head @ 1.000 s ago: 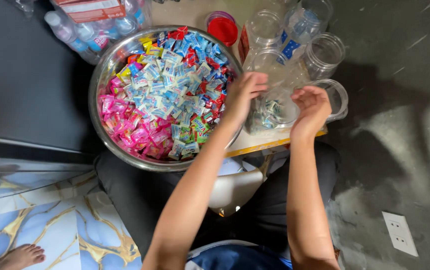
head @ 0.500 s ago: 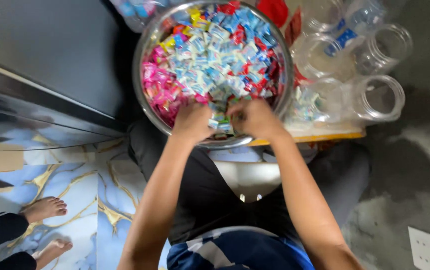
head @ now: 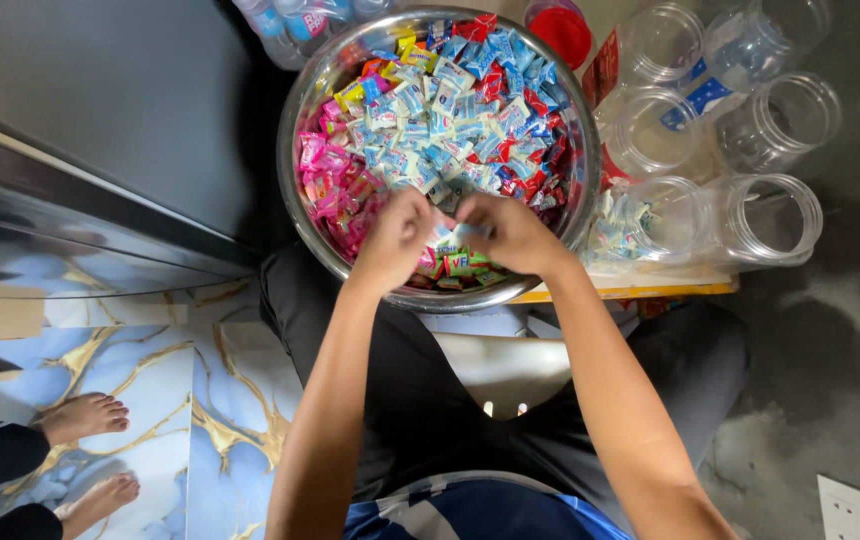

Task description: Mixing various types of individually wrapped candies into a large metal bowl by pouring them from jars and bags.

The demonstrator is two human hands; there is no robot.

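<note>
Your left hand (head: 395, 238) and right hand (head: 512, 232) pinch sweets (head: 447, 240) at the bowl's (head: 302, 215) near rim, jars (head: 710, 215) crowding right.

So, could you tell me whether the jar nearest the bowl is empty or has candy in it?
Partly filled: the jar holds a few wrapped candies low against its clear wall.

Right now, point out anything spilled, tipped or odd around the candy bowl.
Nothing looks spilled. The wrapped candies stay inside the steel bowl, where the left hand and right hand pinch a few. One clear jar already holds candies; the neighbouring jars look empty.
</note>
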